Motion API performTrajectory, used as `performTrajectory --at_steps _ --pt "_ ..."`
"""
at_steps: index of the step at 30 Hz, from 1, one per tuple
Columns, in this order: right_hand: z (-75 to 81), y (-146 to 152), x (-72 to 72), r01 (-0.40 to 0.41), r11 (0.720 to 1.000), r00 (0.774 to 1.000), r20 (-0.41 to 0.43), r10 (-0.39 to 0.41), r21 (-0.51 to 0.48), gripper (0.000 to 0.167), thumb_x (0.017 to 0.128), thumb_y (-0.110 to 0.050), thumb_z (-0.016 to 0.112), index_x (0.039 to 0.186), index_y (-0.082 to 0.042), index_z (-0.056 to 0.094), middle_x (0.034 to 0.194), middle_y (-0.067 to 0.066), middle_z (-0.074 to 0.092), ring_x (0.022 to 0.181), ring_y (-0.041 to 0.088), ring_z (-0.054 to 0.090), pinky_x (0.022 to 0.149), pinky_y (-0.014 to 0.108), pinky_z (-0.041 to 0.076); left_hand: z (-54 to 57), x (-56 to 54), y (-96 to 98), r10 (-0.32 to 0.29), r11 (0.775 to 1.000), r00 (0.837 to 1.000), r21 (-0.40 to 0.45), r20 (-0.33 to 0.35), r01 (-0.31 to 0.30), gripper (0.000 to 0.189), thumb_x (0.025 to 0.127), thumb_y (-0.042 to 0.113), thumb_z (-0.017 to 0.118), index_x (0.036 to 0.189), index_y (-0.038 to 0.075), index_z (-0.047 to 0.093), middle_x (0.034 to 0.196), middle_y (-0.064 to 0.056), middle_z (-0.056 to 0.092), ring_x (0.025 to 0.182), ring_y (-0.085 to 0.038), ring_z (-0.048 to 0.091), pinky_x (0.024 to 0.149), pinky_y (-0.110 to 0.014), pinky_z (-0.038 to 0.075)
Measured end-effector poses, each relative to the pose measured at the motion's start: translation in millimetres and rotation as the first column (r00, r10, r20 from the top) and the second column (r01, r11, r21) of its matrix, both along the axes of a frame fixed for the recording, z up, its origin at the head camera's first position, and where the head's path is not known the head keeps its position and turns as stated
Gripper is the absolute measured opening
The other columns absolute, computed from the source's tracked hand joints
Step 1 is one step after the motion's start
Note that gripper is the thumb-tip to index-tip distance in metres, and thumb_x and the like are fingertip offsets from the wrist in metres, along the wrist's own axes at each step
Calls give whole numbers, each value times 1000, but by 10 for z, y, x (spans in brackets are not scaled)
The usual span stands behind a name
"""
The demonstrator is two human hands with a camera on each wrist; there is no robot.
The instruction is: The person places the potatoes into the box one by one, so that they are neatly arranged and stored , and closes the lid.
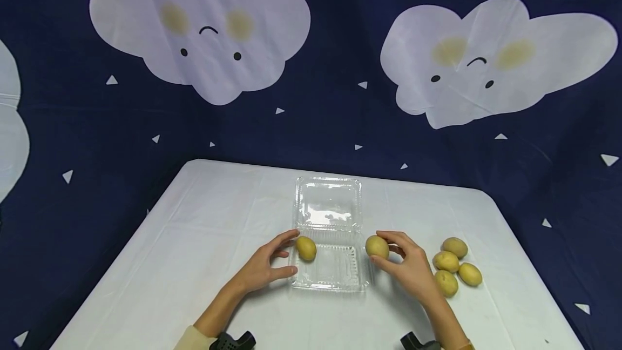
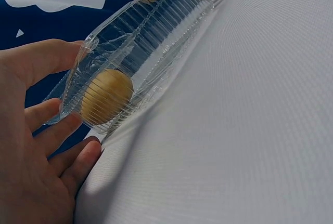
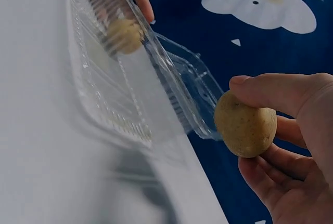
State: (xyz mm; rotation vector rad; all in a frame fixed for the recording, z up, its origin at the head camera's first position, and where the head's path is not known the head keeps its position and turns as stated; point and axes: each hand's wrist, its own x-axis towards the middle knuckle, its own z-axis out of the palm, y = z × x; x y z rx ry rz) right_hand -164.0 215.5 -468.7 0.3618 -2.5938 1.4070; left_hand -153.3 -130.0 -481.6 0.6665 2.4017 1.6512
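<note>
On the table stands a clear plastic clamshell box (image 1: 335,269), its lid (image 1: 328,204) lying folded back behind it. One potato (image 1: 306,248) lies in the left part of its base and shows through the ribbed wall in the left wrist view (image 2: 107,96). My left hand (image 1: 262,268) is at the box's left side, thumb and fingers spread and touching the rim and wall. Just past the box's right edge, my right hand (image 1: 410,266) pinches a second potato (image 1: 377,247) between thumb and fingers. The right wrist view shows that potato (image 3: 245,124) held above the table.
To the right of my right hand, several loose potatoes (image 1: 446,262) lie in a group on the white-covered table (image 1: 204,220). Behind the table hangs a dark blue cloth (image 1: 330,123) with cloud prints.
</note>
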Motion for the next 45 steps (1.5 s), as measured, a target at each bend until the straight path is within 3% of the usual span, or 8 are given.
performTrajectory --at_steps 12,20,23,30,38,45 --pt "18 -251 -4 -99 995 995 -12 99 -8 50 71 -35 81 117 -31 62 117 -10 61 105 7 59 90 24 56 3 -4 2 2 1000 1000 -12 6 -2 77 81 17 73 146 11 33 150 -8 38 135 -31 43 105 -50 43" --pt "78 -408 -5 -132 989 990 -37 135 71 51 70 -32 83 116 -32 61 115 -16 60 102 4 60 88 22 55 -270 -99 -9 39 999 999 -12 -5 -39 78 80 17 74 146 21 33 150 2 39 135 -26 43 105 -47 44" --pt "75 -457 -9 -148 986 988 -38 151 74 51 70 -31 83 116 -31 61 115 -16 60 105 4 60 89 22 55 -323 -115 -21 47 999 999 -10 -14 -47 78 79 21 76 145 24 34 148 7 40 134 -21 45 105 -41 45" --pt "45 -579 -4 -183 979 981 -49 188 93 50 70 -28 83 116 -29 62 114 -15 61 105 5 60 89 24 56 -319 -116 -21 43 999 998 -14 -35 -43 78 79 24 76 145 26 35 148 8 41 133 -21 46 104 -37 47" --pt "-63 -765 -12 -230 968 963 -123 241 97 52 69 -24 84 116 -24 63 113 -12 62 102 7 62 86 24 57 -334 -119 -9 44 999 999 -18 -26 -44 78 79 25 76 145 26 34 148 8 40 133 -21 45 104 -37 46" --pt "-82 -930 -2 -247 957 961 -87 262 156 52 71 -29 82 118 -14 64 114 -10 61 101 8 62 86 23 57 -308 -115 -16 39 999 999 -22 -19 -40 79 80 25 75 146 23 33 149 8 39 133 -21 45 105 -39 46"
